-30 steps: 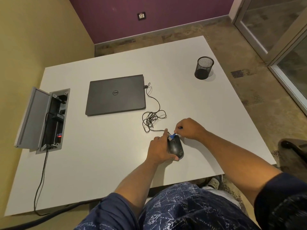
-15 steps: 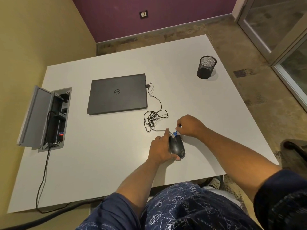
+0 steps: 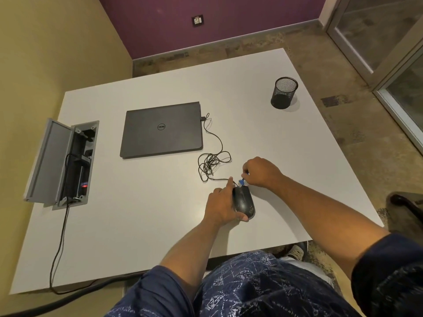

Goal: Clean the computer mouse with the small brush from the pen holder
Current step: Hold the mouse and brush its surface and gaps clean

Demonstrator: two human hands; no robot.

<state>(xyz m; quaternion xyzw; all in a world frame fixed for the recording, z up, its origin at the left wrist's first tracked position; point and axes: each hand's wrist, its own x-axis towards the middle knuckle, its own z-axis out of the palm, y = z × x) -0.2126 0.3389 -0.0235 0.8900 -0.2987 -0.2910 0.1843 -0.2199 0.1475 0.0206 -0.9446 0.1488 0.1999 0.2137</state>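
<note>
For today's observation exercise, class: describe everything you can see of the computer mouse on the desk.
The computer mouse is black, with a smooth, slightly glossy, plastic-looking shell. It lies flat on the white table, near the front edge, its front end pointing away from the person. The left hand grips its left side, the index finger stretched along it. The right hand holds a small blue brush at its front end. A thin black cable leaves the front, coils, and reaches the closed laptop.

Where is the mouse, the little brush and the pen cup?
mouse (image 3: 244, 202): head view, top of its black body.
small brush (image 3: 240, 181): head view, its blue part.
pen holder (image 3: 283, 93): head view, its mesh wall.
</note>
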